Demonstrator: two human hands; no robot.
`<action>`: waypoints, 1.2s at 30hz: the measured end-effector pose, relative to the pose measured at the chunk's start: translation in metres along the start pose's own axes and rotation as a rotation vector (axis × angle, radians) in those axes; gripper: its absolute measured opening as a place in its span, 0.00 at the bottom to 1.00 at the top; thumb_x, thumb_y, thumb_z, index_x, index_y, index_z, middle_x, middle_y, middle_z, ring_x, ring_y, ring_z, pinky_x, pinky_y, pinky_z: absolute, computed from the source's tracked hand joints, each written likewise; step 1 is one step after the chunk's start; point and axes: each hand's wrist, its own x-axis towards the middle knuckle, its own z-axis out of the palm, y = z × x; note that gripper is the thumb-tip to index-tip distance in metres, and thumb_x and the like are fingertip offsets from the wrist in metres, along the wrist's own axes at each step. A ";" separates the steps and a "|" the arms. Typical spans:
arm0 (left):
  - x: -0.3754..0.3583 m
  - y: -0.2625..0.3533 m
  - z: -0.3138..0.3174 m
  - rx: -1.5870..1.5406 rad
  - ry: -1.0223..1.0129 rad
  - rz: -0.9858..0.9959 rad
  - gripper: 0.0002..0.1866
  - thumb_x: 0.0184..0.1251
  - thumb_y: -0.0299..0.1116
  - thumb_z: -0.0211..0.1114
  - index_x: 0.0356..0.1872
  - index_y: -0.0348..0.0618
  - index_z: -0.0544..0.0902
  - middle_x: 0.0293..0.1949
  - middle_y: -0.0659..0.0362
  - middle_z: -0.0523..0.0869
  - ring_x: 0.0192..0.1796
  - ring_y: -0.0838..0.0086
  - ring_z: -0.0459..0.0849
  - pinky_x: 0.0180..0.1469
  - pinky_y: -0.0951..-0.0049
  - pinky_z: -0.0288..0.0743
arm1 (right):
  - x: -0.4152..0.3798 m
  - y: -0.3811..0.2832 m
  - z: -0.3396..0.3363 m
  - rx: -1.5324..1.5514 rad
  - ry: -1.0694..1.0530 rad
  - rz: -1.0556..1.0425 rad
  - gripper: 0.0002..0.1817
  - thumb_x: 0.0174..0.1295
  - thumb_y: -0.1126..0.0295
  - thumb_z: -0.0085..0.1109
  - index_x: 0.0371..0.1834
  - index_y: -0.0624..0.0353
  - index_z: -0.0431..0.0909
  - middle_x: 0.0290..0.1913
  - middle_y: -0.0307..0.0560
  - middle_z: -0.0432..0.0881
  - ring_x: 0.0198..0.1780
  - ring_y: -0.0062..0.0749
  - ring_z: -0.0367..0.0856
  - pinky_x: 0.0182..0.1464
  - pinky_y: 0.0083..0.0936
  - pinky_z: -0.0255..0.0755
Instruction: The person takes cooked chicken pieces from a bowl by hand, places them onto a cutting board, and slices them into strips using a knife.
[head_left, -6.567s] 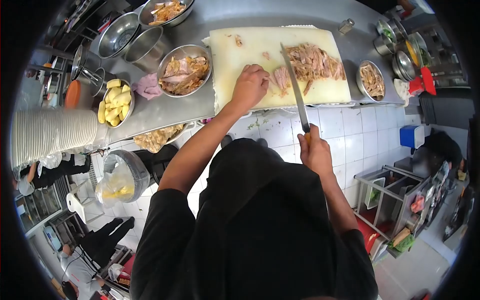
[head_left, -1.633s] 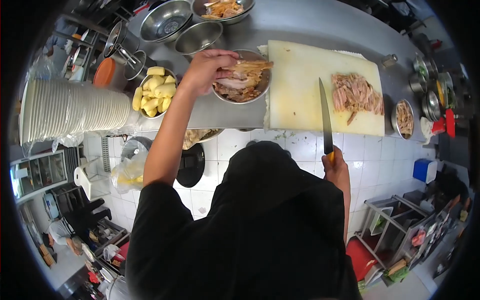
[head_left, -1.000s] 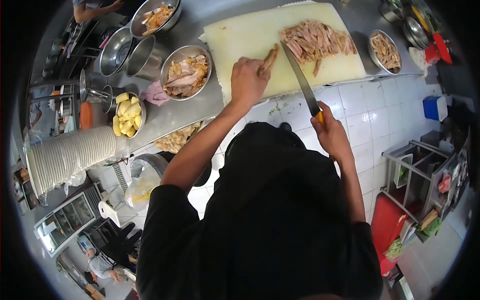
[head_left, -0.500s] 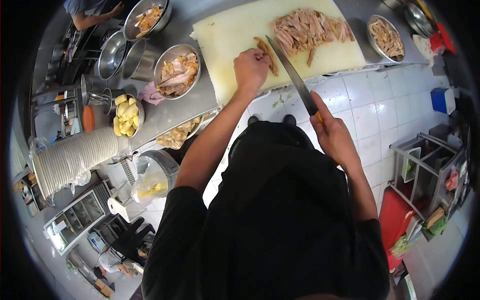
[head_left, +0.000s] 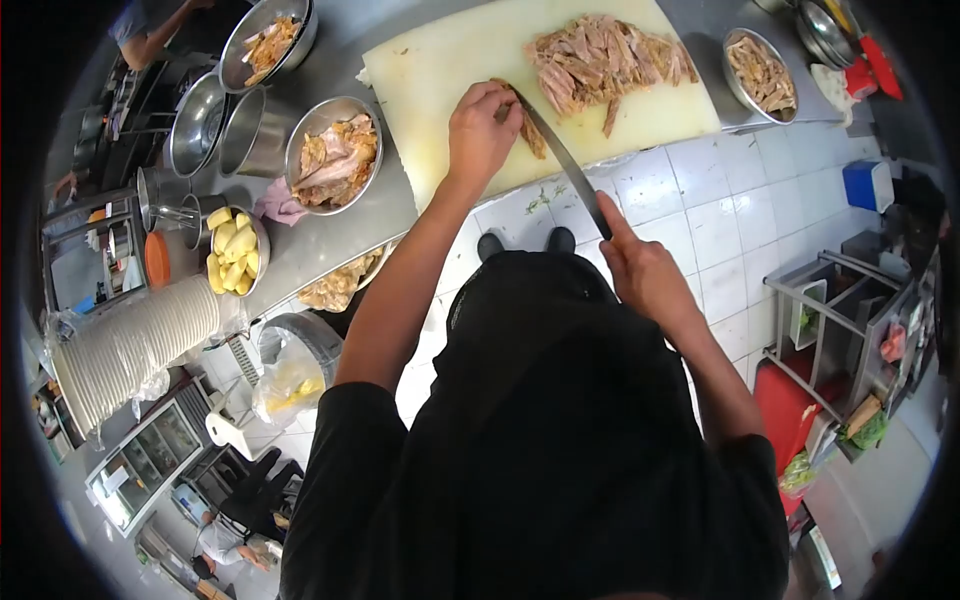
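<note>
My right hand (head_left: 642, 268) is wrapped round the handle of a long knife (head_left: 572, 172). The blade points up and left, its tip beside the fingers of my left hand (head_left: 482, 135). Those fingers are curled down on a narrow strip of cooked meat (head_left: 533, 136), partly hidden under the hand and blade. Beneath it all is a thick pale cutting board (head_left: 420, 90). A heap of sliced meat (head_left: 600, 62) lies on the board to the right of the knife.
Left of the board, a steel bowl (head_left: 376, 160) holds larger meat pieces; more bowls and peeled yellow vegetables (head_left: 236, 250) stand beyond. On the right is a bowl of sliced meat (head_left: 762, 75). A bin (head_left: 300, 345) stands below the counter. Another person's arm (head_left: 150, 45) shows at upper left.
The knife has moved left relative to the board, from a gap beside the meat strip to right against it by my left fingers. The whole view has shifted slightly.
</note>
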 end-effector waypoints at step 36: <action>0.010 -0.011 -0.023 -0.124 -0.021 -0.190 0.08 0.52 0.29 0.71 0.34 0.39 0.88 0.41 0.59 0.87 0.34 0.72 0.84 0.43 0.73 0.80 | 0.103 -0.063 0.003 -0.142 0.025 0.021 0.33 0.69 0.65 0.47 0.77 0.49 0.50 0.34 0.72 0.82 0.40 0.68 0.81 0.46 0.54 0.73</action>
